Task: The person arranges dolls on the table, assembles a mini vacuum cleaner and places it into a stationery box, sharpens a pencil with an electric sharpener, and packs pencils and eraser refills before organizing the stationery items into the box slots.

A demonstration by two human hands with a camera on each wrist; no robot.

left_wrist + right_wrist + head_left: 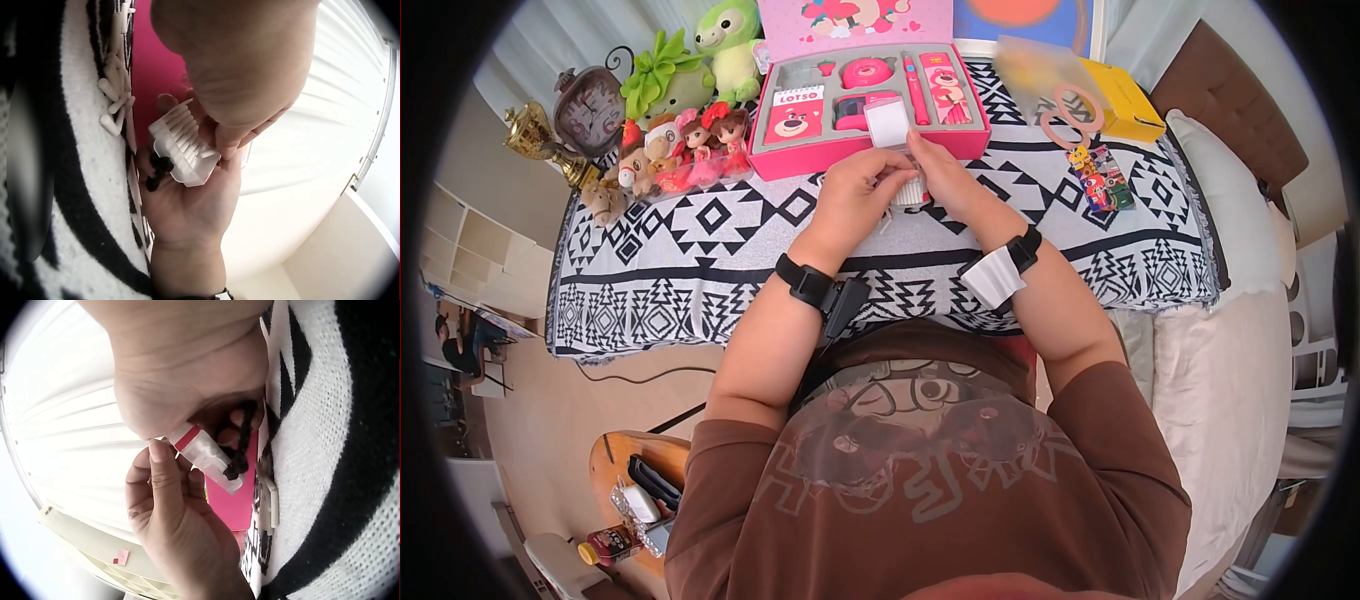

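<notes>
My right hand (pixel 948 178) cradles a small clear plastic box (pixel 203 172), its fingers curled round it. White cotton swabs (pixel 182 128) lie side by side in the box. A red stripe crosses the box in the right wrist view. My left hand (pixel 860 195) reaches over the box with thumb and fingertips together at the swabs; its fingers partly hide what they pinch. A black hair tie (pixel 159 167) hangs at the right hand's fingers. Several loose swabs (pixel 112 87) lie on the patterned cloth (pixel 790 255). A white square flap (pixel 888 122) stands up just beyond the hands.
Beyond the hands, an open pink gift box (pixel 800 155) holds a notebook, a pen and other items. Dolls (pixel 700 145), plush toys (pixel 730 45), a clock (pixel 590 110) and a trophy (pixel 530 132) stand left. A yellow box (pixel 1125 100) and colourful stickers (pixel 1100 180) lie right.
</notes>
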